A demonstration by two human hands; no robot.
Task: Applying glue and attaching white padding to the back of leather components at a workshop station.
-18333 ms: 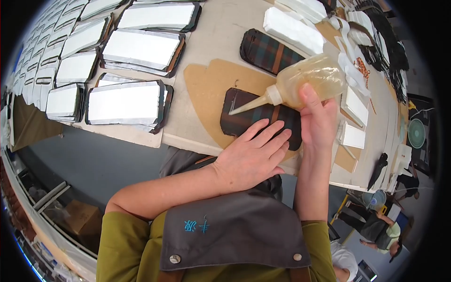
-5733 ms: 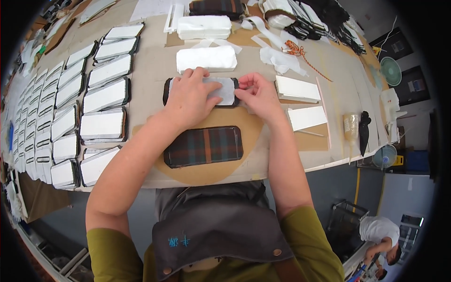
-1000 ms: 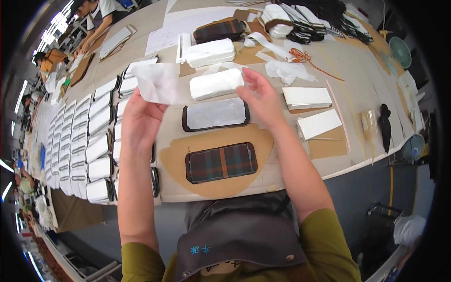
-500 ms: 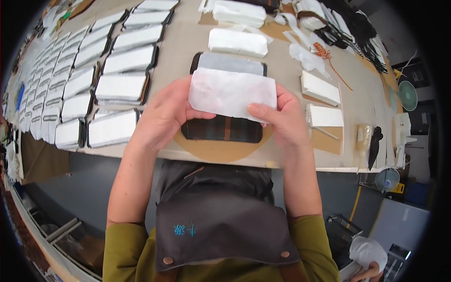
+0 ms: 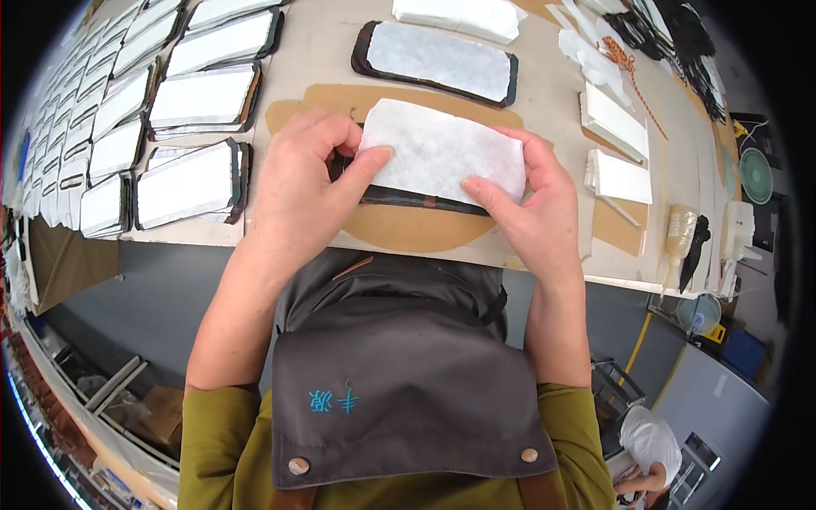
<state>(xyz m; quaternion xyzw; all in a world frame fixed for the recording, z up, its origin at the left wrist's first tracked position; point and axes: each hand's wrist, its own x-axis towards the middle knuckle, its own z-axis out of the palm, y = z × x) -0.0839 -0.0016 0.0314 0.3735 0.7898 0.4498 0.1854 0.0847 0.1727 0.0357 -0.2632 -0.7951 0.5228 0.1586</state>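
1. At the clock's centre, a white sheet (image 5: 442, 153) is held over a dark panel (image 5: 404, 199), hiding most of it; whether they touch, I cannot tell.
2. On the sheet's nine o'clock side, the left hand (image 5: 306, 183) pinches its edge, thumb in front.
3. Toward four o'clock, the right hand (image 5: 540, 200) grips the sheet's end, thumb in front, fingers behind.
4. Around the dark panel, a tan board (image 5: 416, 229) shows, widest at six o'clock.
5. Toward twelve lies a white-faced, dark-edged panel (image 5: 438, 61).
6. Near two o'clock, an orange cord (image 5: 619, 55); between three and four, an amber bottle (image 5: 680, 231).
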